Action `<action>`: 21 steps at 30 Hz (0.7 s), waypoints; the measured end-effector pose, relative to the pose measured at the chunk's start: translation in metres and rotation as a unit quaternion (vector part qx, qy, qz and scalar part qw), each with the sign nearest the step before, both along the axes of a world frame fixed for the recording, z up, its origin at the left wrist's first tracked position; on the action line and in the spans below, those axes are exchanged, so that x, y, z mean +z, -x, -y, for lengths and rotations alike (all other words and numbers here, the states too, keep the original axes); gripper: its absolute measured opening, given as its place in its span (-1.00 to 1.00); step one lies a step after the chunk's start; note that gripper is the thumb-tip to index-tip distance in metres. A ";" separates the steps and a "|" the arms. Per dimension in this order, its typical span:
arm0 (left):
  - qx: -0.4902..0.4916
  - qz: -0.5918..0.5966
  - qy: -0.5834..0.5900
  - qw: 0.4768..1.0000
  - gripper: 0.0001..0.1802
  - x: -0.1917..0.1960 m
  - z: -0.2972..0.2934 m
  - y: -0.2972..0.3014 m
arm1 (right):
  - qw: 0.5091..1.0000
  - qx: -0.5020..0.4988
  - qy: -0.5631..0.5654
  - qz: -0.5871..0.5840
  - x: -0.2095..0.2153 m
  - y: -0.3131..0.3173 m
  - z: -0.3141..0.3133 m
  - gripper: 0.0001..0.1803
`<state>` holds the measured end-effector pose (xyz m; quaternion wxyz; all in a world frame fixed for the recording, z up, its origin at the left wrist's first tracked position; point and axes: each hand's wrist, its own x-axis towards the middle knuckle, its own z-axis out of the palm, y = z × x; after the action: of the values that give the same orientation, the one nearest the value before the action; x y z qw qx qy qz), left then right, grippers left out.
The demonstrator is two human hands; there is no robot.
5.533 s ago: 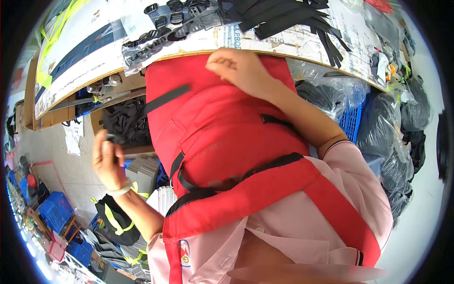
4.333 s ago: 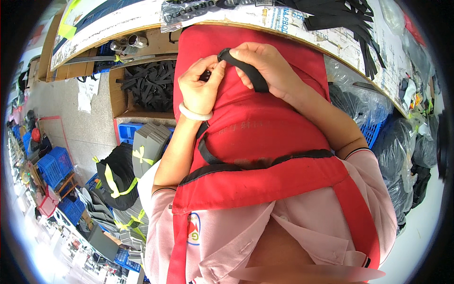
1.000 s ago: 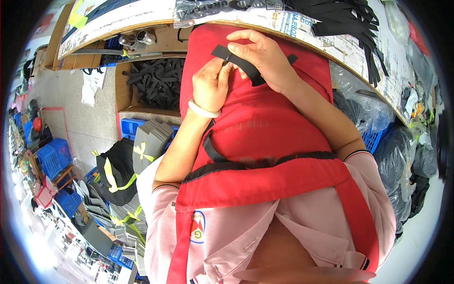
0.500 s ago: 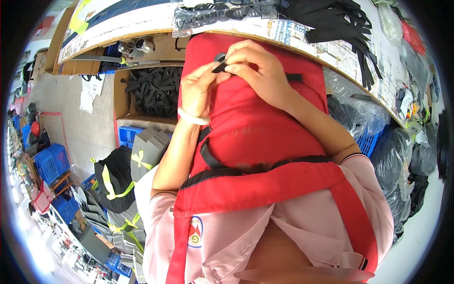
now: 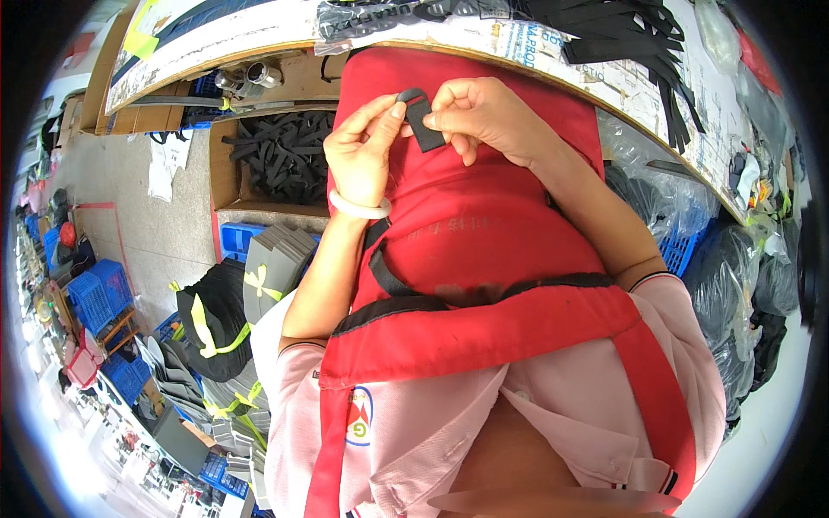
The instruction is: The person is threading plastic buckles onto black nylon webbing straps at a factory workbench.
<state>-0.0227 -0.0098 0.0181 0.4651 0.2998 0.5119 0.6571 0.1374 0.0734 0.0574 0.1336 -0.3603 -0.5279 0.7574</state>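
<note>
Above my lap, covered by a red apron [image 5: 466,198], both hands hold one short piece of black webbing strap [image 5: 426,131]. A dark rounded loop or ring [image 5: 413,94] shows at the strap's upper end; its exact kind I cannot make out. My left hand [image 5: 363,151], with a white bangle at the wrist, pinches that rounded end between thumb and forefinger. Opposite, my right hand [image 5: 488,121] pinches the strap's right edge. The strap's flat, square lower end hangs free between the two hands.
Beyond my lap runs a worktable [image 5: 518,39] with a bundle of black straps [image 5: 639,43] drooping over its edge. A cardboard box [image 5: 226,181] of black strap pieces stands to the left, above tied grey stacks [image 5: 281,259]. Plastic bags [image 5: 721,276] crowd the right side.
The strap has turned from a narrow slanting edge to showing its flat face downward. My right hand has shifted slightly right, and its fingers have changed their hold.
</note>
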 end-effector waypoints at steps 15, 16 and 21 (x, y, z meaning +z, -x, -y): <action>-0.053 -0.108 0.001 0.993 -0.82 0.003 0.009 0.016 | 0.985 0.016 0.146 -0.088 -0.029 0.001 -0.003 -0.78; -0.050 -0.109 0.002 0.993 -0.82 0.004 0.012 0.021 | 0.985 0.019 0.146 -0.089 -0.031 0.004 -0.003 -0.78; -0.119 -0.145 0.018 0.982 -0.81 0.034 0.033 0.059 | 0.995 -0.067 -0.014 -0.070 -0.037 0.014 -0.017 -0.78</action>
<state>-0.0820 -0.0430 0.0522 0.4660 0.4419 0.5464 0.5375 0.1231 0.0902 0.0209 0.2261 -0.3390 -0.5023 0.7626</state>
